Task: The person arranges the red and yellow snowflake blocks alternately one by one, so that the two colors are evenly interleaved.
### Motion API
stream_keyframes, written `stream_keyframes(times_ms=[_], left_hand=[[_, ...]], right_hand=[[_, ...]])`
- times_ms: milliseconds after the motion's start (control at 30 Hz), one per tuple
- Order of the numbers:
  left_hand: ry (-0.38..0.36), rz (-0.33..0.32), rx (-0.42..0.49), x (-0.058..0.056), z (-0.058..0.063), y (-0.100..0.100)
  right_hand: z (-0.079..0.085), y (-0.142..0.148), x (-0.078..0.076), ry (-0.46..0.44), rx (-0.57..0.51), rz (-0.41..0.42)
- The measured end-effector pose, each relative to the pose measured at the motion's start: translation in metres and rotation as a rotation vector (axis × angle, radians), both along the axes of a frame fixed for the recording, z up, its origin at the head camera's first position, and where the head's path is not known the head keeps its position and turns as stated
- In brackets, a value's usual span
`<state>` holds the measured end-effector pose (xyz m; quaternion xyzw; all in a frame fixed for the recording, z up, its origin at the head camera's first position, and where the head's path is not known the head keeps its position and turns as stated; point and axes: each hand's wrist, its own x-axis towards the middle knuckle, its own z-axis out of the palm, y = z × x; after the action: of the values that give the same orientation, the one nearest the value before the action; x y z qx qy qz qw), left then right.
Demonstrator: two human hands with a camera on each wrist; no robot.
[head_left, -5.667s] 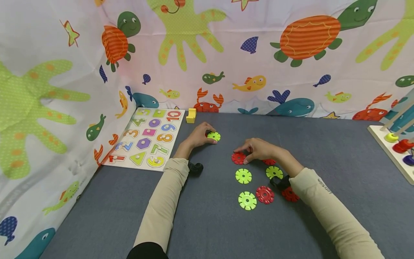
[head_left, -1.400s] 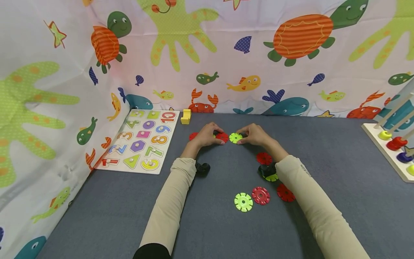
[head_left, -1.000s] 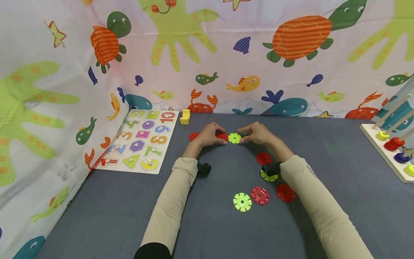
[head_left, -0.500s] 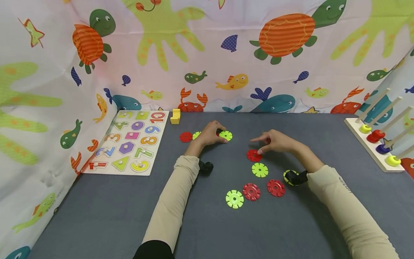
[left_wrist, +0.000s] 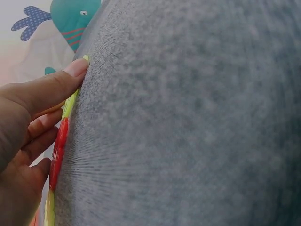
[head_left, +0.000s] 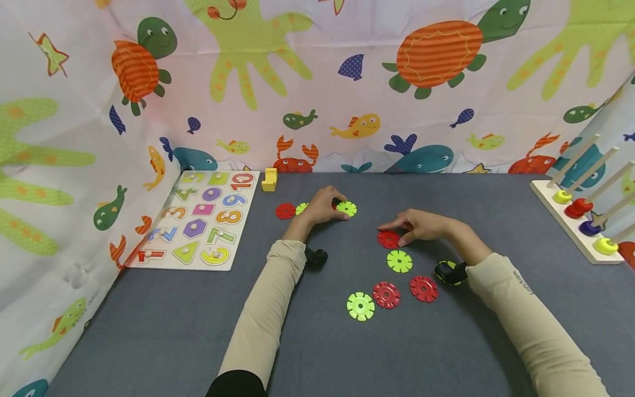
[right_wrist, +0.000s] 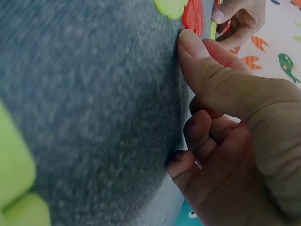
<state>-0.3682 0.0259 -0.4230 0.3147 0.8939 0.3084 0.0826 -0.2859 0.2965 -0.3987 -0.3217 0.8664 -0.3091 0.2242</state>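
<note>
Head view first: a person in beige sleeves works at a grey tabletop (head_left: 168,331), both hands busy with slotted plastic discs. The left hand (head_left: 322,207) pinches the yellow-green end disc (head_left: 346,208) of a short row, thumb on one side and fingers on the other, probably to steady the row; a red end disc (head_left: 285,210) shows at the opposite end, and the left wrist camera shows the coloured edges meeting as though joined. The right hand (head_left: 424,225) has thumb and forefinger curled at the rim of a loose red disc (head_left: 388,239) lying flat, in what I take for a pinch, its other fingers bent. More loose discs lie nearer the person, perhaps spread out for easy picking, one half hidden under the black wrist camera (head_left: 452,272).

Around them, the number-and-shape puzzle board (head_left: 168,264) lies along the left curtain, a yellow block (head_left: 269,180) by its corner, and a peg board (head_left: 570,226) with coloured rings sits far right, likely kept aside for working room. Behind hangs a sea-creature curtain (head_left: 317,82), turtles and whales printed across it
</note>
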Motion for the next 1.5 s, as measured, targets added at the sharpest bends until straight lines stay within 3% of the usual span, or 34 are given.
stream_keyframes(times_ms=[233, 467, 633, 967, 1500], left_hand=[[-0.007, 0.009, 0.0, 0.0, 0.0, 0.001], [-0.028, 0.015, 0.013, 0.0, 0.0, 0.0], [-0.017, 0.019, -0.001, 0.0, 0.0, 0.0], [-0.013, 0.021, -0.015, -0.001, 0.0, 0.0], [-0.026, 0.011, -0.017, -0.001, 0.003, 0.001]], right_hand=[[-0.003, -0.003, -0.002, 0.034, 0.001, -0.015], [-0.004, -0.001, -0.003, 0.152, 0.056, -0.18], [-0.001, -0.002, -0.015, 0.207, 0.08, -0.264], [-0.005, -0.018, -0.047, 0.152, 0.126, -0.41], [-0.009, -0.036, -0.05, 0.122, 0.057, -0.427]])
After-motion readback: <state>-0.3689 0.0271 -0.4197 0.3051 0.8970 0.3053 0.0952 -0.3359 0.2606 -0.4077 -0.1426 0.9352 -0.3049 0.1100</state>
